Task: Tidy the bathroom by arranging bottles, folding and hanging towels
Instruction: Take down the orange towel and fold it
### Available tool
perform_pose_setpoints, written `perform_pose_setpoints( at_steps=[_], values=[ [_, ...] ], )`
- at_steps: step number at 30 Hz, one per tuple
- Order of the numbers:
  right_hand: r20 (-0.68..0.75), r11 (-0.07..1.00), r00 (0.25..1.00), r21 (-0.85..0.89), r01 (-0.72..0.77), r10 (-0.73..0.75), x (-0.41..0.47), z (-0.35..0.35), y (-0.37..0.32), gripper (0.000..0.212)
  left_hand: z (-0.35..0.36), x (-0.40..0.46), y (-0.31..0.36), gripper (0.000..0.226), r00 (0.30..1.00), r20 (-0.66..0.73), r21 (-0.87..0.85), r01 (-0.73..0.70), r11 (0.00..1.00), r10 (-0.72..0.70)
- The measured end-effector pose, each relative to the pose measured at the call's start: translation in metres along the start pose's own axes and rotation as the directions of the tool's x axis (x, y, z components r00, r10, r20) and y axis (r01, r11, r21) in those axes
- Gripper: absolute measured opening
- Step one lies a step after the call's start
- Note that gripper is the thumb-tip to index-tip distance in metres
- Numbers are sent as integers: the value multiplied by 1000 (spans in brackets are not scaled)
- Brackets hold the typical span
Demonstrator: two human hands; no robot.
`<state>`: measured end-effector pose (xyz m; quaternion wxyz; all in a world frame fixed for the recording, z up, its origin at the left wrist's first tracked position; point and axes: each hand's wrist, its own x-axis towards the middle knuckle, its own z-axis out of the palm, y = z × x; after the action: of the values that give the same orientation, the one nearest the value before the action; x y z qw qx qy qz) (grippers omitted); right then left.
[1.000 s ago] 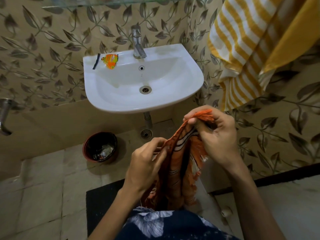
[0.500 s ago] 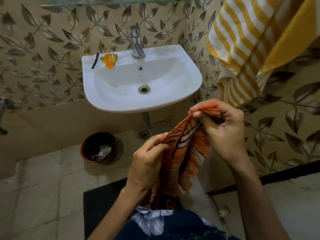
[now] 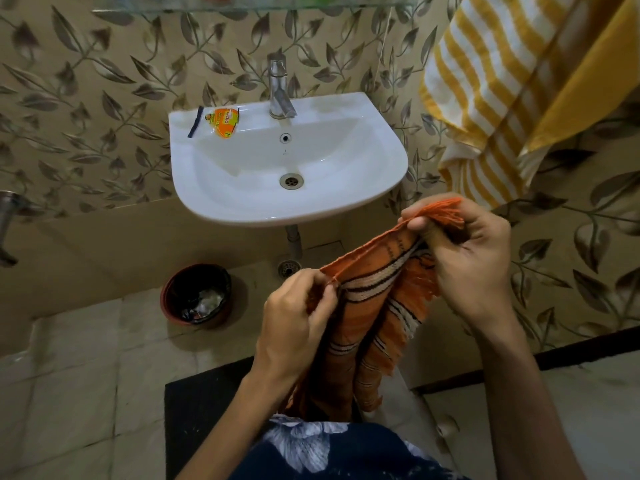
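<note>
An orange striped towel (image 3: 367, 299) is held below the sink (image 3: 381, 188), pinched by the curled fingers of the raised right hand (image 3: 464, 258) and, seemingly, the lower left hand (image 3: 294, 323).

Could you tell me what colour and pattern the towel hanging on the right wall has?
Yellow and white stripes, on the hanging towel, clearest in the head view.

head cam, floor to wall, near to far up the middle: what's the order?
Black mat → orange towel held by both hands → floor drain → sink → tap → glass shelf.
</note>
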<state>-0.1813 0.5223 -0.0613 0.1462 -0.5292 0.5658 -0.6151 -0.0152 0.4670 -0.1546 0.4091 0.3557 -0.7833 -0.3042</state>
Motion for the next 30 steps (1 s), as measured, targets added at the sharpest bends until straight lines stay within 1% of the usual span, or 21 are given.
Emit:
perform_pose_setpoints(
  at_steps=[2, 4, 7, 9, 11, 13, 14, 15, 17, 18, 19, 20, 21, 23, 24, 26, 28, 30],
  values=[
    [-1, 999, 1000, 38, -5, 6, -1, 0, -3, 16, -1, 2, 2, 15, 1000, 1, 50, -20, 999, 20],
    [6, 996, 1000, 88, -1, 1, -3, 0, -7, 10, 0, 3, 2, 17, 1000, 7, 98, -5, 995, 4],
    [-6, 992, 999, 125, 35, -35, -5, -6, -7, 11, -2, 4, -1, 12, 999, -2, 112, 35, 993, -35],
    [-12, 995, 1000, 92, 22, -21, -4, -12, -5, 14, -3, 3, -1, 11, 999, 16, 73, 35, 997, -36],
    [8, 997, 997, -24, -79, 80, -4, -16, 1, 20, -5, 2, 2, 14, 996, 74, 19, 42, 999, -43],
    [107, 965, 972, -178, -190, 211, -7, -16, 6, 19, -5, 0, 6, 17, 988, 153, -10, 34, 999, -32],
    [174, 940, 947, -261, -221, 270, -9, -14, 7, 18, -4, -1, 8, 17, 982, 188, -15, 23, 1000, -20],
    [235, 910, 920, -351, -219, 312, -12, -11, 8, 31, -4, -2, 10, 17, 976, 217, -19, 12, 1000, -8],
    [366, 833, 850, -535, -141, 379, -17, -4, 9, 59, -6, -2, 11, 20, 969, 248, -28, 0, 1000, 7],
    [417, 780, 809, -621, -79, 414, -19, 1, 9, 66, -6, -2, 11, 21, 967, 256, -31, -2, 1000, 10],
    [454, 729, 770, -685, -20, 448, -20, 5, 9, 67, -7, -1, 11, 20, 966, 260, -34, 1, 999, 8],
    [481, 699, 740, -715, 20, 471, -21, 8, 10, 62, -7, -1, 10, 18, 965, 261, -36, 14, 999, -4],
    [505, 696, 718, -717, 41, 478, -20, 10, 11, 51, -7, -1, 9, 16, 966, 259, -35, 29, 999, -19],
    [521, 714, 714, -699, 42, 468, -18, 7, 13, 29, -7, -3, 8, 14, 966, 255, -13, 41, 999, -36],
    [517, 726, 724, -687, 34, 456, -17, 5, 13, 25, -6, -4, 8, 13, 966, 257, 5, 32, 999, -32],
    [506, 755, 752, -656, 17, 423, -16, 0, 11, 27, -6, -5, 10, 11, 967, 253, 68, -27, 997, 9],
    [508, 786, 775, -618, 24, 376, -15, -3, 7, 27, -5, -3, 11, 15, 966, 247, 146, -112, 983, 74],
    [505, 818, 799, -574, 30, 325, -15, -5, 3, 25, -5, 0, 11, 20, 954, 276, 189, -173, 967, 116]
  ],
)
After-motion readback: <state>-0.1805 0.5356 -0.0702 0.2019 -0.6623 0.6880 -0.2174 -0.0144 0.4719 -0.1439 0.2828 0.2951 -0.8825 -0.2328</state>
